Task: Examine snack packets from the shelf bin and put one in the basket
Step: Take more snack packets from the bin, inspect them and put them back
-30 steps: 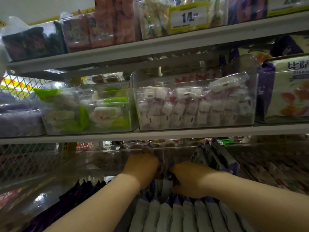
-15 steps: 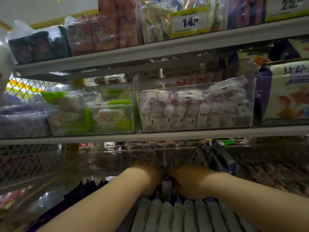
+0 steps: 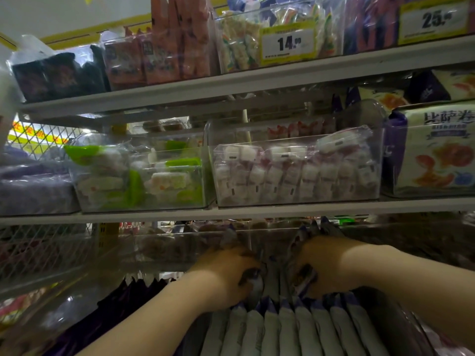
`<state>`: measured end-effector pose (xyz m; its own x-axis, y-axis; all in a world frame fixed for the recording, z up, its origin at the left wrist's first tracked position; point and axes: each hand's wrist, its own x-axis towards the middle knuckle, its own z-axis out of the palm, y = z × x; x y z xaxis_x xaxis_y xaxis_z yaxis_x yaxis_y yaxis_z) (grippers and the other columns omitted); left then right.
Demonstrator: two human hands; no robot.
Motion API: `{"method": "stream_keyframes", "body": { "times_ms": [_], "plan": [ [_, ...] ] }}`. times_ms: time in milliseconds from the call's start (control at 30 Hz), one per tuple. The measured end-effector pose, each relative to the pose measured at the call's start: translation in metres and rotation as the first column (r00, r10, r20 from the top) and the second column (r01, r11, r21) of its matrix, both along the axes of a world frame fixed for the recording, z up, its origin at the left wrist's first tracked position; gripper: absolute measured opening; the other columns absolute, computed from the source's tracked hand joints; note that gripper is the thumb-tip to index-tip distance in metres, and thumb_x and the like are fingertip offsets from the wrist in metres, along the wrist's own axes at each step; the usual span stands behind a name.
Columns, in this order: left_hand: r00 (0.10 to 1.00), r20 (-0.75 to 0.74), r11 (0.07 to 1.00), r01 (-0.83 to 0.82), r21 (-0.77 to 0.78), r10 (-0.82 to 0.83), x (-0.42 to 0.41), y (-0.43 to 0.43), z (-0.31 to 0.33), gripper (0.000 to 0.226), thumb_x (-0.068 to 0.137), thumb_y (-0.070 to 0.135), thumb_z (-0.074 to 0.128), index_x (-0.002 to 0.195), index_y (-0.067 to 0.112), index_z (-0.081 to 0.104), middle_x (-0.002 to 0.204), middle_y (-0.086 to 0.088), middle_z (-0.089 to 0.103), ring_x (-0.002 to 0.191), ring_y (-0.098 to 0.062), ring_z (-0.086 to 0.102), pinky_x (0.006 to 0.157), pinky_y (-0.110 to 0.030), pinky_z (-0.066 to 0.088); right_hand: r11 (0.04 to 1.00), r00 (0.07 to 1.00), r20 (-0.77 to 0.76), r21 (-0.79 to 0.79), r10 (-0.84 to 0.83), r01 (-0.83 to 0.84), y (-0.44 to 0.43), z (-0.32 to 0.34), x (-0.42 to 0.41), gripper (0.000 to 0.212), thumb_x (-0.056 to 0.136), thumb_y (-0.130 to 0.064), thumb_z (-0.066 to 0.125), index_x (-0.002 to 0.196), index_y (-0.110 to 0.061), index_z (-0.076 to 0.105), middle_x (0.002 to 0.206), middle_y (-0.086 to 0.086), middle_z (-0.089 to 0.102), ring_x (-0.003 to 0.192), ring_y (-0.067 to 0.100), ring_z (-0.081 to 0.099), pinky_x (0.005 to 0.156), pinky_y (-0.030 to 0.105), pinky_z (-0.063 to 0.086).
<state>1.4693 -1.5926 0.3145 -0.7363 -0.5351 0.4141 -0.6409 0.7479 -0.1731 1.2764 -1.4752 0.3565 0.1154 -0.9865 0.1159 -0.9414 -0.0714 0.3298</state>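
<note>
My left grip (image 3: 226,276) and right grip (image 3: 331,268) each curl round snack packets (image 3: 288,330); a hard pull may spill those between.

Both bare forearms reach from the near edge to the far side, the wrists near each other. The left hand (image 3: 226,276) and the right hand (image 3: 327,268) are palm-down, with fingers curled round white-and-purple snack packets (image 3: 272,330).

White snack packets (image 3: 288,330) with purple tops stand upright on edge, packed side by side at lower centre in the clear shelf bin (image 3: 270,231). Mid-row there's a gap, and left hand (image 3: 226,276) and right hand (image 3: 331,268) each grip packets beside it.
</note>
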Motion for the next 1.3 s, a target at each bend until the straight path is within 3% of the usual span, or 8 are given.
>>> {"method": "stream_keyframes", "body": {
  "times_ms": [400, 500, 633, 733, 800, 900, 1033, 1300],
  "plan": [
    [0.995, 0.076, 0.995, -0.061, -0.083, 0.067, 0.0, 0.036, 0.003, 0.038, 0.098, 0.031, 0.045, 0.136, 0.031, 0.051, 0.146, 0.003, 0.047, 0.132, -0.026, 0.041, 0.11, -0.039, 0.032, 0.945, 0.977, -0.212, -0.317, 0.009, -0.077, 0.015, -0.006, 0.002, 0.033, 0.095, -0.017, 0.051, 0.122, -0.031, 0.063, 0.123, 0.002, 0.064, 0.108, 0.025, 0.062, 0.088, 0.033, 0.051],
    [0.982, -0.181, 0.998, 0.047, -0.031, -0.051, 0.0, 0.048, -0.005, 0.026, 0.099, 0.039, 0.045, 0.106, 0.026, 0.066, 0.11, 0.003, 0.064, 0.103, -0.019, 0.059, 0.084, -0.03, 0.046, 0.869, 0.973, -0.204, -0.456, 0.111, -0.194, 0.041, -0.009, 0.002, 0.027, 0.095, -0.024, 0.05, 0.116, -0.032, 0.065, 0.115, -0.008, 0.067, 0.104, 0.016, 0.064, 0.086, 0.035, 0.054],
    [0.734, -0.679, 0.975, 0.143, 0.169, 0.01, -0.002, 0.078, -0.015, 0.06, 0.098, 0.052, 0.039, 0.059, 0.014, 0.063, 0.061, 0.0, 0.066, 0.066, -0.019, 0.064, 0.061, -0.028, 0.043, 0.646, 0.934, -0.108, -0.695, 0.34, -0.315, 0.082, -0.03, 0.011, 0.018, 0.088, -0.027, 0.064, 0.103, -0.031, 0.075, 0.105, -0.013, 0.073, 0.095, 0.015, 0.07, 0.076, 0.034, 0.057],
    [0.484, -0.842, 0.709, 0.506, 0.492, 0.238, -0.009, 0.11, -0.024, 0.068, 0.097, 0.06, 0.03, 0.08, 0.01, 0.073, 0.076, -0.011, 0.075, 0.064, -0.022, 0.068, 0.068, -0.03, 0.053, 0.358, 0.846, -0.087, -0.88, 0.526, -0.313, 0.102, -0.061, 0.02, 0.018, 0.083, -0.026, 0.064, 0.092, -0.02, 0.079, 0.095, -0.005, 0.076, 0.082, 0.018, 0.073, 0.07, 0.035, 0.06],
    [0.431, -0.825, 0.433, 0.705, 0.561, 0.367, -0.011, 0.13, -0.033, 0.067, 0.095, 0.065, 0.027, 0.094, 0.016, 0.073, 0.087, -0.008, 0.076, 0.073, -0.02, 0.07, 0.069, -0.03, 0.055, 0.322, 0.806, -0.071, -0.893, 0.588, -0.314, 0.109, -0.086, 0.029, 0.027, 0.087, -0.029, 0.057, 0.096, -0.017, 0.078, 0.1, -0.004, 0.075, 0.088, 0.016, 0.072, 0.077, 0.03, 0.058],
    [0.287, -0.848, 0.273, 0.858, 0.434, 0.446, -0.014, 0.151, -0.052, 0.058, 0.098, 0.055, 0.035, 0.117, 0.01, 0.067, 0.109, -0.015, 0.073, 0.097, -0.03, 0.069, 0.091, -0.045, 0.054, 0.345, 0.747, 0.006, -0.89, 0.664, -0.299, 0.116, -0.126, 0.038, 0.023, 0.088, -0.023, 0.067, 0.108, -0.014, 0.074, 0.116, -0.002, 0.069, 0.101, 0.017, 0.068, 0.091, 0.029, 0.052],
    [0.128, -0.926, 0.528, 0.79, 0.311, 0.354, -0.01, 0.168, -0.089, 0.033, 0.102, 0.032, 0.046, 0.121, 0.009, 0.06, 0.108, -0.014, 0.073, 0.096, -0.032, 0.071, 0.088, -0.056, 0.055, 0.534, 0.59, 0.351, -0.829, 0.727, -0.166, 0.132, -0.17, 0.048, 0.046, 0.083, -0.045, 0.068, 0.126, -0.03, 0.06, 0.139, -0.01, 0.052, 0.126, 0.003, 0.051, 0.103, 0.024, 0.044],
    [0.188, -0.97, 0.493, 0.837, 0.239, 0.153, -0.002, 0.192, -0.186, 0.044, 0.087, 0.036, 0.06, 0.124, 0.014, 0.053, 0.116, -0.009, 0.07, 0.105, -0.023, 0.069, 0.089, -0.039, 0.057, 0.777, -0.112, 0.774, -0.595, 0.623, 0.207, 0.136, -0.227, 0.067, 0.047, 0.082, -0.044, 0.061, 0.123, -0.021, 0.062, 0.109, -0.007, 0.072, 0.102, 0.004, 0.068, 0.083, 0.025, 0.056]
  ]
}}
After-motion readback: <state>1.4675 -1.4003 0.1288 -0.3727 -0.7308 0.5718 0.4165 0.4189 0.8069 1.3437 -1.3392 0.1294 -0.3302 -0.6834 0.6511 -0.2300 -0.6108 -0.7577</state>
